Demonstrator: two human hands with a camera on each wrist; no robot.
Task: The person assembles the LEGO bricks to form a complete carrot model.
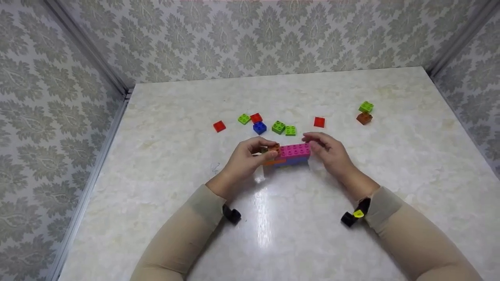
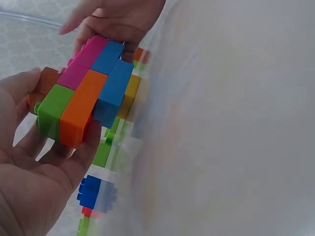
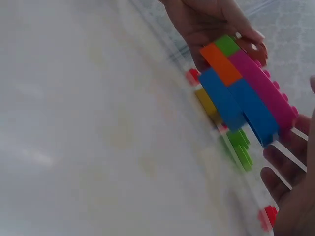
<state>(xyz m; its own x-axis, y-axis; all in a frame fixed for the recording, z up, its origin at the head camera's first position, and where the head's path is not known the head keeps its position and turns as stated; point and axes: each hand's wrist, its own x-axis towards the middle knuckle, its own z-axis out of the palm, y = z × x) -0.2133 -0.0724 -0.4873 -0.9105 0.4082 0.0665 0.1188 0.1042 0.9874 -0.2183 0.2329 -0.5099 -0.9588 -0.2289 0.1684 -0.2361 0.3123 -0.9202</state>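
Note:
A build of joined toy bricks stands on the table between the two hands. Its top layer has a long pink brick with a brown brick at the left end. Below these show a green brick, an orange brick and blue bricks, with a yellow brick at the bottom. My left hand grips the left end, thumb on the near side and fingers behind. At the pink brick's right end, my right hand has its fingers loosely extended, fingertips right beside it.
Behind the build lie loose bricks: a red piece, a blue brick, a green brick and another red piece. Far right are a light green brick and a brown one. Patterned walls border the table.

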